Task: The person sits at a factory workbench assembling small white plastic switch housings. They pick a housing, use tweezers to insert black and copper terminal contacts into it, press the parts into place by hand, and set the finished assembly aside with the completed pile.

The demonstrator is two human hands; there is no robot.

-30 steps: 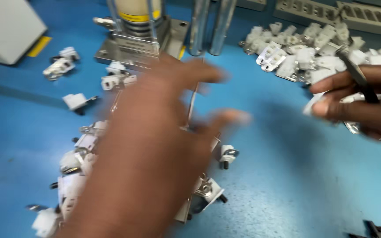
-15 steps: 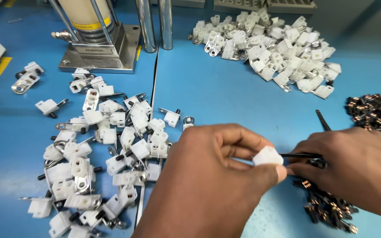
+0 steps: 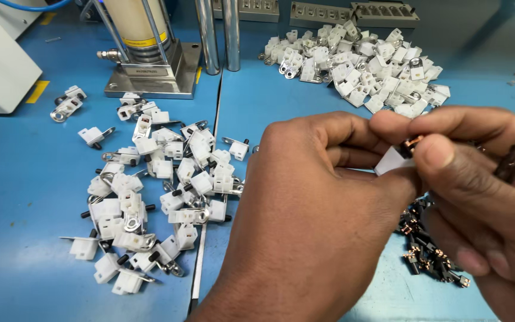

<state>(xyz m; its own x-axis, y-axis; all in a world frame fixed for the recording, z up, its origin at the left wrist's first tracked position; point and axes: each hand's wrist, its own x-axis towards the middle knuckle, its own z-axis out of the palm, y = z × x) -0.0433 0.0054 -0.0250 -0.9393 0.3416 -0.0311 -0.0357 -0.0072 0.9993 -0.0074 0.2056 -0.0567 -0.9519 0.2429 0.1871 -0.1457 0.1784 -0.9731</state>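
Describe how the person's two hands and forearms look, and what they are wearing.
Both the left hand and the right hand are bare: no gloves, rings or watch in view. The left forearm shows no sleeve. Fingernails are short and unpainted.

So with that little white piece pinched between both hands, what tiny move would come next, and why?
Probably pressing the small copper-tipped dark part further into the white plastic housing. The left hand grips the housing while the right hand pinches the part at its top edge, and it looks only partly seated. How deep it sits is hidden by the fingers.
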